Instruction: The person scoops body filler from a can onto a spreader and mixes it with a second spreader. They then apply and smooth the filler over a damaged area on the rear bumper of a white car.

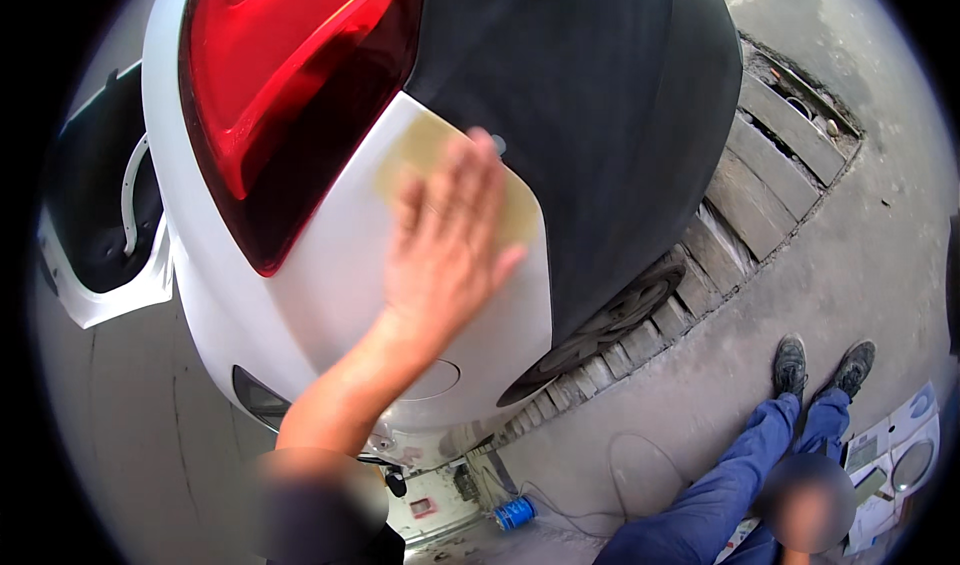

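Note:
My left hand [445, 240] lies flat on a white car body panel [340, 310], back of the hand up, fingers stretched and thumb apart to the right. Under and around the fingers is a dull yellowish patch [420, 145] on the panel. A small pale round spot [498, 146] shows beside the fingertips, at the edge of a black sheet-like surface [570, 115]. To the left, a red tail light [290, 95] borders the panel. Part of my right arm and hand [805, 510] appears at the lower right; its fingers are blurred, so what it holds cannot be made out.
A wheel [620, 325] sits beside wooden planks [765, 165] in the concrete floor. An open car panel [105, 205] stands at far left. Near the bottom are a blue can [514, 512] and a thin cable. Legs in blue trousers [700, 485] and papers [895, 455] are at lower right.

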`<state>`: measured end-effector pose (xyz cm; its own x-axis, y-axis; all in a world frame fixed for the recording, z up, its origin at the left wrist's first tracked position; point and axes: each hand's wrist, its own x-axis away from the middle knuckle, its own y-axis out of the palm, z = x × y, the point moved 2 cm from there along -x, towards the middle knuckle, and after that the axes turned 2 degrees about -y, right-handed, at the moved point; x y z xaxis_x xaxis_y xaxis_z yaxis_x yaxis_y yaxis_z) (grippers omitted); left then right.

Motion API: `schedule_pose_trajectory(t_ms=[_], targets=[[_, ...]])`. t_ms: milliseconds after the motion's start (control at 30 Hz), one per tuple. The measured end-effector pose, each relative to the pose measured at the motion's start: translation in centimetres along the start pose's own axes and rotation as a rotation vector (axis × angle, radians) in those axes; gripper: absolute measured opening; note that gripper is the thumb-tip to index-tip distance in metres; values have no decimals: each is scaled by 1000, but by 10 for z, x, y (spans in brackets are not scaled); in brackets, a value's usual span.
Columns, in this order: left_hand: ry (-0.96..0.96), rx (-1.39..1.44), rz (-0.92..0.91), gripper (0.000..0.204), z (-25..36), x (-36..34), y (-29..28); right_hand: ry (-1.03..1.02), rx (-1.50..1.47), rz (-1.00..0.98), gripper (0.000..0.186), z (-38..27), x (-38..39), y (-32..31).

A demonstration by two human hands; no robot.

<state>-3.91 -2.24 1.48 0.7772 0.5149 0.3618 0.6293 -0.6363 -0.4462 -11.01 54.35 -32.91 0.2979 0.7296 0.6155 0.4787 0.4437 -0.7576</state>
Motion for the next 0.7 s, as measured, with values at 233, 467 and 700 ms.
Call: schedule_pose_trajectory(t_ms=[233,467,700], targets=[[-195,-3,158,79,-36,22,-5,15,-73,-67,37,-16,-20,-61],[-183,-26,111,80,-36,18,-12,-2,-82,2,39,-17,-24,-71],[-13,-32,50,84,-6,-20,-6,-45,-33,69,29,7,6,26]])
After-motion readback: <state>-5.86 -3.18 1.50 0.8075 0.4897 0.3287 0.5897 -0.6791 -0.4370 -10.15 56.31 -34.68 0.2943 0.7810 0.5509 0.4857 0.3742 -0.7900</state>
